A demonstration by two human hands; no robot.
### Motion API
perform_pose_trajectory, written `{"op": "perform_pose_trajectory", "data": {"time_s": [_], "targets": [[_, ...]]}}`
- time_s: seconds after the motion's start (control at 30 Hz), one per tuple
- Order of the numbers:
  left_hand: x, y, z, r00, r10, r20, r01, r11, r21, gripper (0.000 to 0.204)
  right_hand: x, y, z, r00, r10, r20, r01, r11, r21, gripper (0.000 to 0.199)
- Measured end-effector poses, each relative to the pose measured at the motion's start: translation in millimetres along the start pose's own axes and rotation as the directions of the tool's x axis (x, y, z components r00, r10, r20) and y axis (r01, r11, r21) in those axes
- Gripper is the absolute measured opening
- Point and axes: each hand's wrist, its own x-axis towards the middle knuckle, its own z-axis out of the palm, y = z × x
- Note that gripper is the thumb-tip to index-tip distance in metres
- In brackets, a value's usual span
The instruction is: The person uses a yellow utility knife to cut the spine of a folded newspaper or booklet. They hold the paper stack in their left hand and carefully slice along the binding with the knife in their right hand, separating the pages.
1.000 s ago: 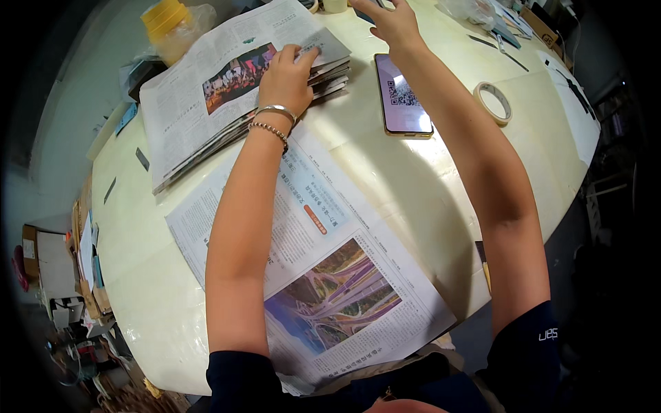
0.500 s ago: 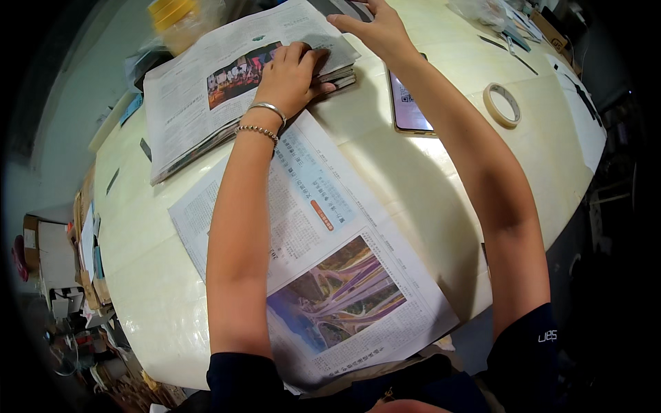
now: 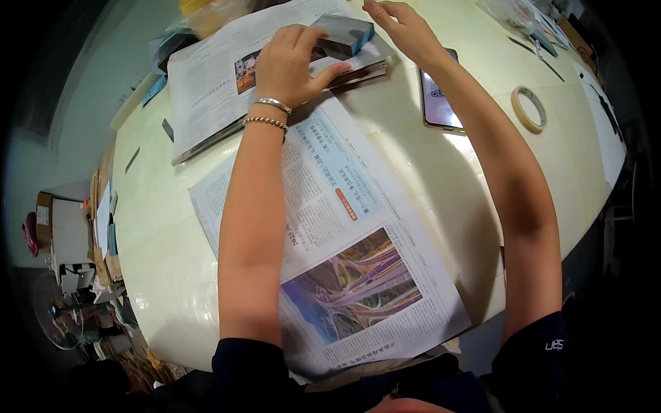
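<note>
My left hand (image 3: 292,65) rests on a thick stack of newspapers (image 3: 203,82), its thumb spread away from the fingers. Its fingertips reach the left end of a dark grey rectangular block (image 3: 349,33) with a blue side, which lies on the stack's right part. Up at the top edge, right of the block, my right hand (image 3: 407,31) is raised with thumb and fingers apart and nothing visible in it. A single newspaper sheet (image 3: 406,206) with a colour road photo lies nearer to me, under my left forearm.
Beside my right forearm lies a phone (image 3: 441,103) with its screen lit. Farther right are a roll of tape (image 3: 529,109), thin dark tools (image 3: 544,60) and a clear plastic bag (image 3: 506,14). A yellow-lidded container (image 3: 213,17) stands behind the stack, on the pale table (image 3: 165,275).
The grey block, partly cut off at the top before, now shows on the stack beside my left hand. My left hand's thumb and fingers have spread. The whole view has shifted somewhat.
</note>
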Motion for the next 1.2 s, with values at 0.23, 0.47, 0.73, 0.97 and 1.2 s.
{"op": "perform_pose_trajectory", "data": {"time_s": [0.23, 0.47, 0.73, 0.97, 1.2], "targets": [[-17, -16, 29, 0.986, 0.05, 0.156, -0.068, 0.992, 0.11, 0.087, -54, -12, -95, 0.951, -0.158, -0.264, 0.116, 0.979, -0.167, 0.028], [-7, -9, 14, 0.98, 0.194, 0.042, -0.197, 0.977, 0.078, 0.074, -169, -23, -109, 0.999, -0.03, -0.033, 0.011, 0.881, -0.473, 0.024], [8, 101, 16, 0.946, -0.163, 0.282, 0.218, 0.96, -0.176, 0.052, -257, -32, -131, 0.985, 0.16, -0.069, -0.171, 0.809, -0.562, 0.043], [57, 177, 53, 0.685, -0.512, 0.519, 0.494, 0.849, 0.186, 0.093, -306, -33, -149, 0.973, 0.18, -0.148, -0.225, 0.89, -0.397, 0.043], [92, 214, 67, 0.466, -0.724, 0.509, 0.635, 0.674, 0.378, 0.078, -318, -26, -136, 0.96, 0.051, -0.277, -0.165, 0.898, -0.407, 0.03]]}}
